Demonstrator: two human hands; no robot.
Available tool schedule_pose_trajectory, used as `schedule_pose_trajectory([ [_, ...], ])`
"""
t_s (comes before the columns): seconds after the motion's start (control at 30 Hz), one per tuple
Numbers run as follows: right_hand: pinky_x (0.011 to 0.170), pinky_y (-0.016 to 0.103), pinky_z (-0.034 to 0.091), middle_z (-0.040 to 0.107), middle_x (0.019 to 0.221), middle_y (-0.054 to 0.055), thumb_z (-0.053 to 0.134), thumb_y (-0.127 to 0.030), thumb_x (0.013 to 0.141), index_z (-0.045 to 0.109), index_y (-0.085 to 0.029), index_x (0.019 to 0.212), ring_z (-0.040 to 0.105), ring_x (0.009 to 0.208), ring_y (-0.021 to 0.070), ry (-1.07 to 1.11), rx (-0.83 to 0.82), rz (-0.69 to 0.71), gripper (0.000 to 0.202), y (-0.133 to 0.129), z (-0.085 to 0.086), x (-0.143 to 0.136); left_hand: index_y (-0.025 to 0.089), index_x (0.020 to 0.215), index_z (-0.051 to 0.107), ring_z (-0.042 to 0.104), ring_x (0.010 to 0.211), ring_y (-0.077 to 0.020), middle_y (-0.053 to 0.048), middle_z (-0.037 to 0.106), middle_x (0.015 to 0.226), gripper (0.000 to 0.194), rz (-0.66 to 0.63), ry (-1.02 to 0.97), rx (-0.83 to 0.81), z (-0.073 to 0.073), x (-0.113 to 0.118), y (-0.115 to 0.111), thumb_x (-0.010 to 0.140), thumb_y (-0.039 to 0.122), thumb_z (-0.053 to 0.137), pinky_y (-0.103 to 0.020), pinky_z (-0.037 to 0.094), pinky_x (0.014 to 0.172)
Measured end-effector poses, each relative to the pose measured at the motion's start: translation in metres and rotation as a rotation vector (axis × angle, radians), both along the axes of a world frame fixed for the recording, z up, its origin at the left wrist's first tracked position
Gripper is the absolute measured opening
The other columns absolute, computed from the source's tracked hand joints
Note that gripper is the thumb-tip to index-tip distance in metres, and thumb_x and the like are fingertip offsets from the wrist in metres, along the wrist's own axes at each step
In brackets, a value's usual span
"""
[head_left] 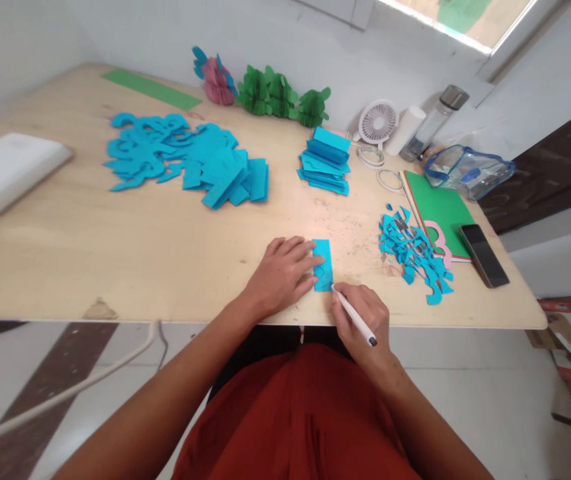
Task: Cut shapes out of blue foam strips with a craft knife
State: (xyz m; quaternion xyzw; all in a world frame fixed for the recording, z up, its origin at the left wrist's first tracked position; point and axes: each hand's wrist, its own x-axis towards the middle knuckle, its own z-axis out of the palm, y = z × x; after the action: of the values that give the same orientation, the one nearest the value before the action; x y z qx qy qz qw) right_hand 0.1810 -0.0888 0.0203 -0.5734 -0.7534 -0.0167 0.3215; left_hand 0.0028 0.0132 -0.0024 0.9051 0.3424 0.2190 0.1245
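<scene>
A small blue paper rectangle lies near the table's front edge, with a dark curved line drawn on it. My left hand rests flat beside it, fingers spread, the fingertips pressing on the paper's left side. In my right hand is a white pen, its tip at the paper's lower right corner and its dark end pointing toward me. Blue paper scraps lie to the right of the paper. Behind it sits a stack of folded blue paper.
Cut blue shapes and blue pieces are heaped at the left. Along the wall stand green paper figures, a pink one, a fan and a bottle. A phone lies right, a white device left.
</scene>
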Motion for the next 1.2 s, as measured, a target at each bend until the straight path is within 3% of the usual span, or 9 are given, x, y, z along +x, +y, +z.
schedule_pose_trajectory([
  [1.2, 0.064, 0.032, 0.044, 0.066, 0.074, 0.006, 0.047, -0.017, 0.095, 0.064, -0.019, 0.091, 0.058, 0.065, 0.0185, 0.014, -0.033, 0.065, 0.017, -0.004, 0.006, -0.016, 0.024, 0.114, 0.067, 0.048, 0.127, -0.0309, -0.010, 0.061, 0.133, 0.029, 0.018, -0.021, 0.028, -0.002, 0.001, 0.000, 0.092, 0.034, 0.051, -0.050, 0.034, 0.105],
])
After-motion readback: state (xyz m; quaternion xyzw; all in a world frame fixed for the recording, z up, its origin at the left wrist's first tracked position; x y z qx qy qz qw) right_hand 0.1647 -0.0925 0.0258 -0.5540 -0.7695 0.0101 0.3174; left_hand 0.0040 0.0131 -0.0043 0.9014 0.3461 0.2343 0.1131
